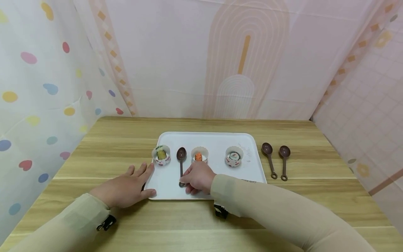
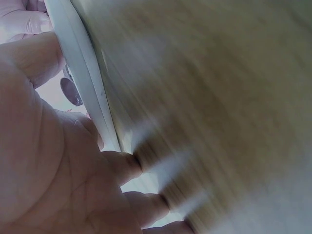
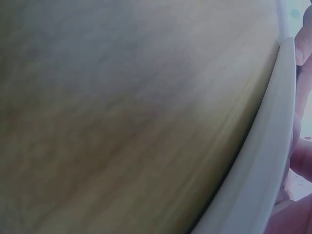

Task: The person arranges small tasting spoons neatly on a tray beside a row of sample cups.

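I watched through a head view set high and well back, facing forward and down, with the tray (image 1: 168, 185) below centre, the tabletop (image 1: 185, 225) across the lower half and the curtain (image 1: 176, 52) filling the top. My left wrist view sat very close to the palm of the left hand (image 1: 127, 189), which crowded its left side while blurred tabletop took the right. My right wrist view looked closely across the tabletop, with slivers of the right hand (image 1: 198, 176) at its right margin. All three views shared tray and tabletop.
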`<state>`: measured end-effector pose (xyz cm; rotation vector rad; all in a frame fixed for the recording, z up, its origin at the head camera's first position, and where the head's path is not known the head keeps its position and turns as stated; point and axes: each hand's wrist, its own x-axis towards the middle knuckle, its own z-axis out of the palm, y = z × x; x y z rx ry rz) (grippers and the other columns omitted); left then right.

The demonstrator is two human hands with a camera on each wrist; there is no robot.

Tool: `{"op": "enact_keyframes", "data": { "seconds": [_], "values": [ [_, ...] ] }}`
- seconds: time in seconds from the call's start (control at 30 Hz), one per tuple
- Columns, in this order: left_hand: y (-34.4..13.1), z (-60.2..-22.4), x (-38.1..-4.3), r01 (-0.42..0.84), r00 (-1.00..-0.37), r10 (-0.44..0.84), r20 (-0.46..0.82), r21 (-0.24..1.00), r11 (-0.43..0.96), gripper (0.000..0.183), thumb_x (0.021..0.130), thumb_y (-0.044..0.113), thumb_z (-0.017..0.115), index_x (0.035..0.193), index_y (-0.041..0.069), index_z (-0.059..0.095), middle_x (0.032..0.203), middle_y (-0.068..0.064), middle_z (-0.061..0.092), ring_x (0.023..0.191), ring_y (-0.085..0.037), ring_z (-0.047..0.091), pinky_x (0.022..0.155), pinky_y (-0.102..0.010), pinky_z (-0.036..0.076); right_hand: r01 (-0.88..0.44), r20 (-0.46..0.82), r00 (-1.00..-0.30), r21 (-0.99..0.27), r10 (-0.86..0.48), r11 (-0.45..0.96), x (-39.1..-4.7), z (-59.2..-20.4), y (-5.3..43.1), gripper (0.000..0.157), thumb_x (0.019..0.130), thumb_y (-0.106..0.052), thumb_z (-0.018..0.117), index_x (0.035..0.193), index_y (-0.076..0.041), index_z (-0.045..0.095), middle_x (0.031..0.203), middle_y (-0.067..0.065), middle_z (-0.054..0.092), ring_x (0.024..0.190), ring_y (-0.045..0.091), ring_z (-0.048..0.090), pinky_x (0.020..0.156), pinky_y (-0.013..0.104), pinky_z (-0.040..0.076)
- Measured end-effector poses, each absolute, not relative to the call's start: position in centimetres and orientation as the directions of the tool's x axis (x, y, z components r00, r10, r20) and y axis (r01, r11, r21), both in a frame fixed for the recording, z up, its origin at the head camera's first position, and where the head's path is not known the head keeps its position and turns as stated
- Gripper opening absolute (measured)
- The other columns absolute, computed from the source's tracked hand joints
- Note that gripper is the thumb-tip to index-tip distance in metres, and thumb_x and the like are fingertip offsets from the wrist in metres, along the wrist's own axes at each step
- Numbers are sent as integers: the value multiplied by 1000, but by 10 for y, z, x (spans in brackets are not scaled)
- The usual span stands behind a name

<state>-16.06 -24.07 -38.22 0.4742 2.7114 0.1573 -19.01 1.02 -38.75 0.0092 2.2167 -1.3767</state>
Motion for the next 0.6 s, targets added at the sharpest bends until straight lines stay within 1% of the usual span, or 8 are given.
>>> {"op": "enact_keyframes", "data": {
  "seconds": [0.37,0.6],
  "values": [
    [-241,-382,-160,306,-872,349,-344,175,936,100,102,70,50,168,1,18,169,-36,21,145,-73,20,114,-77,34,267,-435,-864,-824,-255,500,-191,-389,10,14,96,-8,76,83,-5,71,58,5,64,47,9,59,43,21,50],
    [-241,-381,-158,321,-875,363,-321,177,930,98,102,67,52,167,0,21,168,-36,24,144,-74,23,114,-75,36,274,-438,-864,-822,-247,499,-191,-388,9,15,96,-9,77,83,-5,70,57,5,64,48,9,58,43,20,50]
  ]
}}
